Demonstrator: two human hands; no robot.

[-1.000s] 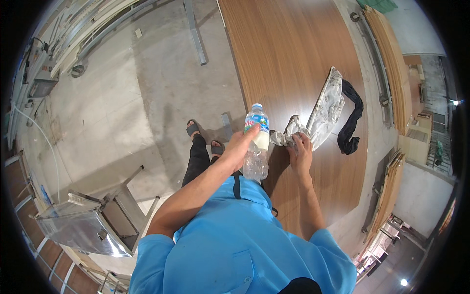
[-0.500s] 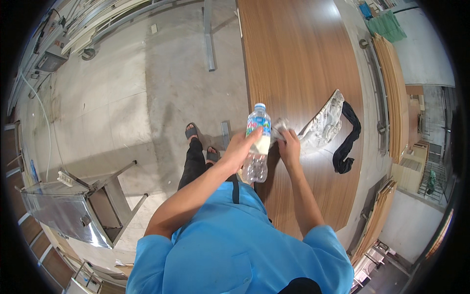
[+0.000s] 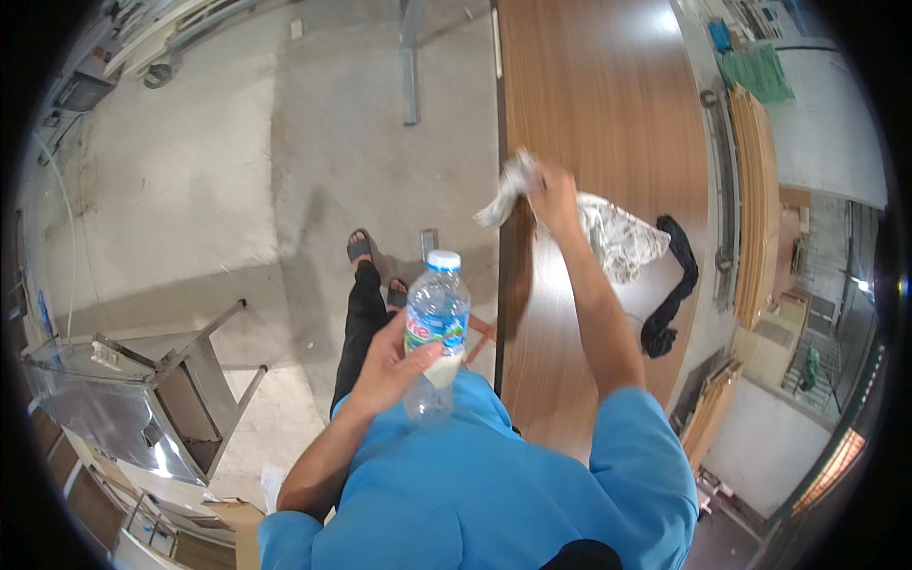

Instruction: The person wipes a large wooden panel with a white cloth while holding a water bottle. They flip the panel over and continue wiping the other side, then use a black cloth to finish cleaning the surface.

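My left hand (image 3: 394,366) is wrapped round a clear plastic bottle (image 3: 437,328) with a white cap and a blue label, held upright before my body. Pale contents show in its lower part. Over the left edge of the brown wood-grain board (image 3: 598,95), my right hand (image 3: 553,195) grips a whitish rag (image 3: 513,190), whose loose end hangs past that edge and is blurred. Just right of this hand lies a crumpled, stained white cloth (image 3: 622,237); whether it joins the rag is hidden. Beside it is a twisted black cloth strip (image 3: 676,285).
A metal-sided frame with legs (image 3: 123,408) stands at the lower left. Metal bars (image 3: 409,76) lie on the concrete floor. Stacked wooden panels (image 3: 752,209) lean along the right, below a green cloth (image 3: 757,74). A cardboard box (image 3: 242,527) is near my left elbow.
The bottle has come down and left, nearer my body. My right hand has moved up with the rag to the board's left edge. The white cloth on the board has shifted shape.
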